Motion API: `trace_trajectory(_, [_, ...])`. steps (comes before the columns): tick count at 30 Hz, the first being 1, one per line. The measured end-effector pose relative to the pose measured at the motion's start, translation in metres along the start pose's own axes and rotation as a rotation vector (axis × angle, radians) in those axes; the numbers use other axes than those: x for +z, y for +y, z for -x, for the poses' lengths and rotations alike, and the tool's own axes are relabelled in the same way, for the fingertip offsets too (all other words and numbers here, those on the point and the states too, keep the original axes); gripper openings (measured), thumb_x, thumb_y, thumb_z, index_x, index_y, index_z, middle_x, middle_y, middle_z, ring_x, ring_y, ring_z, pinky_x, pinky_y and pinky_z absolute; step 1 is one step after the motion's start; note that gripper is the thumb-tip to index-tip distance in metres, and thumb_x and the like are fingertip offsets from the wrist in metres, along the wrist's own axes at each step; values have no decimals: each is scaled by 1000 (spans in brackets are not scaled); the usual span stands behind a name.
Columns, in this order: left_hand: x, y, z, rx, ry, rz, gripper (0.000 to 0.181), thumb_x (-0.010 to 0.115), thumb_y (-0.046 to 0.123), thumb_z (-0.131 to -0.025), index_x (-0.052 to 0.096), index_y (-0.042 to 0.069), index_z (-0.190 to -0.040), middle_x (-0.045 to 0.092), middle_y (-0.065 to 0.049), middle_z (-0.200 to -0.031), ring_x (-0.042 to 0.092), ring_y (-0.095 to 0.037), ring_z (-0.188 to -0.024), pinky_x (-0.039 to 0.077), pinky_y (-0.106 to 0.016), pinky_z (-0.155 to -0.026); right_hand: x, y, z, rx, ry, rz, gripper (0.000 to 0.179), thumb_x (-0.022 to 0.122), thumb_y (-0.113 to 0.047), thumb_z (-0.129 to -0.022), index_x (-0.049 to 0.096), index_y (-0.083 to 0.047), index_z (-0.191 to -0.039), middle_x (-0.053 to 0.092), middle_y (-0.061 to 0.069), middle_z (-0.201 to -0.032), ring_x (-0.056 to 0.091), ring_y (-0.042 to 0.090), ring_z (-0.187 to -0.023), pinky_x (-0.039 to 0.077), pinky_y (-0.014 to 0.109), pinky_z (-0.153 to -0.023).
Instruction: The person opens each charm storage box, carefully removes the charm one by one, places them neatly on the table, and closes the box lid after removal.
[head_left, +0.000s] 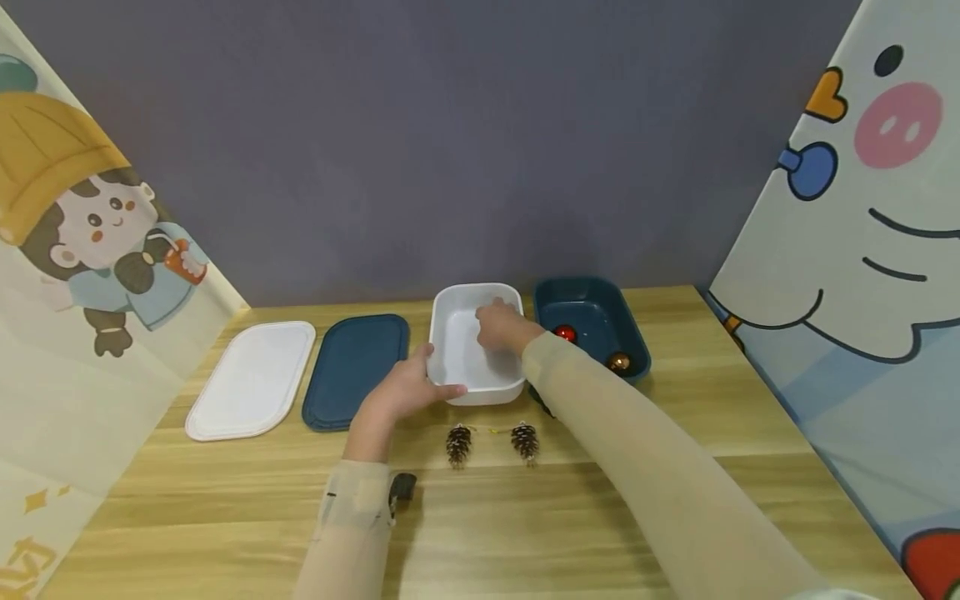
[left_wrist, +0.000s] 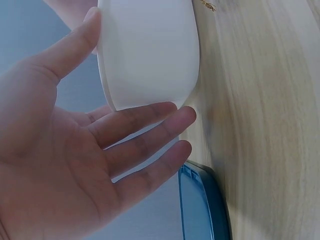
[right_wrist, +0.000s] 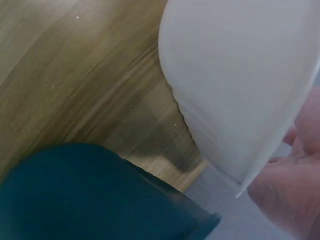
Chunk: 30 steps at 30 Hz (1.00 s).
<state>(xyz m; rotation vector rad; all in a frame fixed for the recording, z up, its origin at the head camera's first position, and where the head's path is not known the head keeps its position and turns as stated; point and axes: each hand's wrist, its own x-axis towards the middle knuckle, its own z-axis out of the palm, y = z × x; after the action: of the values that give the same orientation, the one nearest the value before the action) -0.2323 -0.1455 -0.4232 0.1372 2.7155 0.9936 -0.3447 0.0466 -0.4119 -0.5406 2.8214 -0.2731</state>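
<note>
A white rectangular container [head_left: 478, 398] stands near the back of the table. My left hand [head_left: 407, 387] touches its near left corner, thumb against the front rim. In the left wrist view the fingers [left_wrist: 145, 145] are nearly straight along the container's side. My right hand [head_left: 501, 325] reaches down inside the container. Whether its fingers hold anything is hidden. To the right is a dark blue container [head_left: 592, 312] with a red shiny ball [head_left: 566, 333] and a bronze shiny ball [head_left: 619, 362]. My right forearm partly covers it.
Two pine cones, the left one [head_left: 458, 445] and the right one [head_left: 524, 441], lie in front of the white container, a thin yellow string between them. A white lid [head_left: 253, 379] and a dark blue lid [head_left: 356, 371] lie to the left. A grey wall [head_left: 480, 150] closes off the back.
</note>
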Motion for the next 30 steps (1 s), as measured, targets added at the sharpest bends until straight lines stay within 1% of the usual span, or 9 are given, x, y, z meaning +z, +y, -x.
trace_trajectory(3, [-1,0,0,6,0,0,109,83,49,-92,21,1,-168,55,-29,-154,58,-44,-138,49,-60,-114,-1,0,0,1,-5,-10,37,61,-14,-102,66,0,-137,67,19,-132,58,31,-121,52,44,-109])
trace_trajectory(7, [-1,0,0,3,-8,3,109,83,48,-92,20,1,-168,54,-29,-155,57,-45,-140,48,-60,-115,-4,2,0,6,-46,-12,27,67,-14,-101,69,1,-123,72,15,-119,67,25,-103,60,37,-92])
trace_trajectory(11, [-2,0,0,-4,-12,0,108,82,47,-93,19,1,-168,51,-29,-157,55,-45,-142,48,-61,-116,-7,1,-2,11,-113,11,36,74,-32,-101,66,-2,-120,72,10,-103,68,19,-88,59,31,-78])
trace_trajectory(14, [-1,0,0,-3,-14,-2,107,81,47,-94,19,1,-168,52,-29,-157,56,-45,-142,48,-61,-115,-8,-1,-2,40,-167,11,47,64,-53,-104,67,-6,-112,66,3,-85,64,15,-72,53,28,-65])
trace_trajectory(16, [-2,0,0,0,-14,1,106,81,47,-94,20,1,-168,53,-28,-156,57,-44,-141,49,-61,-114,-8,-3,-2,62,-194,5,52,56,-59,-106,67,-8,-106,60,1,-73,61,14,-62,50,27,-57])
trace_trajectory(18, [-2,1,0,2,-13,7,106,81,46,-94,20,2,-168,54,-28,-155,57,-44,-140,49,-60,-114,-8,-5,-3,77,-213,-16,51,57,-59,-105,67,-9,-105,56,0,-67,57,14,-57,48,27,-54])
trace_trajectory(22, [-3,0,0,-4,-13,5,106,81,46,-94,20,2,-168,54,-28,-155,57,-44,-141,49,-60,-114,-5,-7,-2,38,-220,-58,48,73,-50,-100,68,-6,-119,62,1,-81,60,14,-69,51,28,-64])
trace_trajectory(26, [-2,-1,0,-3,-11,5,107,82,47,-93,20,2,-168,55,-28,-154,57,-43,-140,50,-59,-114,2,-7,-1,-60,-190,-104,57,81,-31,-96,62,-6,-144,72,6,-123,68,19,-109,57,34,-98])
trace_trajectory(30, [-2,-1,0,14,-9,11,109,83,48,-92,20,1,-168,57,-28,-152,60,-43,-137,51,-59,-113,7,-6,-1,-147,-171,-125,70,84,-17,-93,54,-10,-155,62,11,-153,57,27,-143,45,42,-124])
